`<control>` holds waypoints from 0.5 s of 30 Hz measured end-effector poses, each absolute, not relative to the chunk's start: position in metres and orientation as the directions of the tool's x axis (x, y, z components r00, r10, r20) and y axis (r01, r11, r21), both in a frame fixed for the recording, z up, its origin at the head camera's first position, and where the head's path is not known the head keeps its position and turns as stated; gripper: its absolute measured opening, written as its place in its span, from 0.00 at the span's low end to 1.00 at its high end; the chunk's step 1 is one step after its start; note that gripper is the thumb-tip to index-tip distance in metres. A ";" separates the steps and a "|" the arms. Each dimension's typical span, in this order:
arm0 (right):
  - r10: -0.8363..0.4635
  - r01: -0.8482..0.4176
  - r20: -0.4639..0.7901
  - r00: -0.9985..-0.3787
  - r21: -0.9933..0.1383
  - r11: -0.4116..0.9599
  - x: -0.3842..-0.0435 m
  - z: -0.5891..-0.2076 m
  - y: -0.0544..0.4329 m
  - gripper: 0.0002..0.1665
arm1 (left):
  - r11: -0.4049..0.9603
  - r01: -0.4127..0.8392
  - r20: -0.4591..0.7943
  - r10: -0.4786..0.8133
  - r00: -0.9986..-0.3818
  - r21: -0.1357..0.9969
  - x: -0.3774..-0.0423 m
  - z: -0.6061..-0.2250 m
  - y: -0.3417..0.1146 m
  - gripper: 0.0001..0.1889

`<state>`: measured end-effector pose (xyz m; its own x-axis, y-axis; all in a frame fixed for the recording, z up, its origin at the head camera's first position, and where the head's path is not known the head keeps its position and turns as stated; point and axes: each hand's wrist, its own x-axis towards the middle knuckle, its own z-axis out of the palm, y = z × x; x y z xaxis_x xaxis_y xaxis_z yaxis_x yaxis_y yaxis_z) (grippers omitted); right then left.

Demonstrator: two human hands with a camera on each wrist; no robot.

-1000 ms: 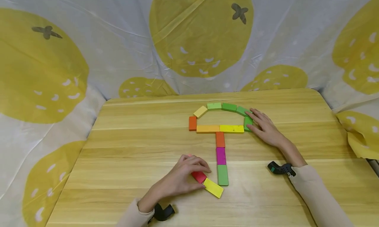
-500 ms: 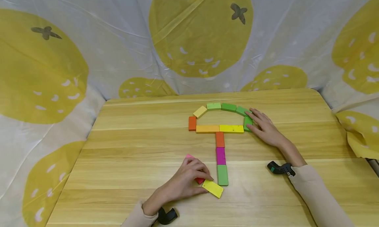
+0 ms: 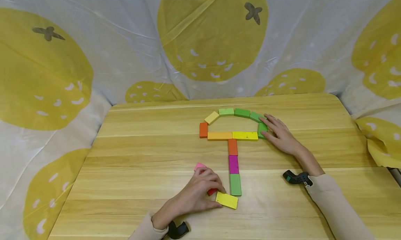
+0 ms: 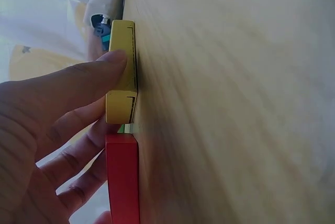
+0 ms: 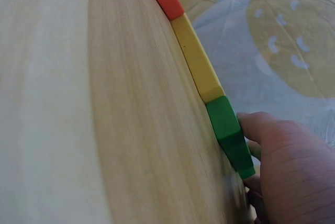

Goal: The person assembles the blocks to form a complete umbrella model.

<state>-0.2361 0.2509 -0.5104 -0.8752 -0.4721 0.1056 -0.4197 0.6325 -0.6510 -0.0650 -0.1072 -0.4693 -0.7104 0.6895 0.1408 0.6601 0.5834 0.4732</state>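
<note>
My left hand [image 3: 198,189] pinches a yellow wooden block [image 3: 227,200] between thumb and fingers, flat on the table below the foot of the block stem. In the left wrist view the thumb lies on the near side of the yellow block [image 4: 123,59]. Beside it, apart by a small gap, is a red block [image 4: 123,177], mostly under my hand in the head view. A pink block [image 3: 199,166] shows past the knuckles. My right hand [image 3: 282,137] rests with extended fingers against the green blocks [image 3: 262,129] at the arch's right end.
Several blocks form an umbrella-like outline. An orange block [image 3: 203,130] ends the arch at left, a yellow bar block [image 3: 245,136] lies in its base, and a light green block [image 3: 235,184] ends the stem. A patterned curtain [image 3: 213,34] hangs behind the wooden table [image 3: 134,156].
My left hand has shifted slightly right, its fingers moving from the red block onto the yellow one. The yellow block has turned closer to level and left the red block. My right hand stays put.
</note>
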 end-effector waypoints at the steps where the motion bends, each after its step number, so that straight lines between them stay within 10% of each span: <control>1: -0.472 -0.418 0.104 -0.876 -0.652 0.633 -0.236 -0.510 0.251 0.38 | 0.584 0.662 0.142 0.690 -0.710 0.471 -0.065 -0.469 -0.107 0.18; 15: -0.472 -0.419 0.104 -0.875 -0.650 0.634 -0.235 -0.509 0.251 0.38 | 0.586 0.670 0.150 0.691 -0.707 0.456 -0.064 -0.468 -0.105 0.18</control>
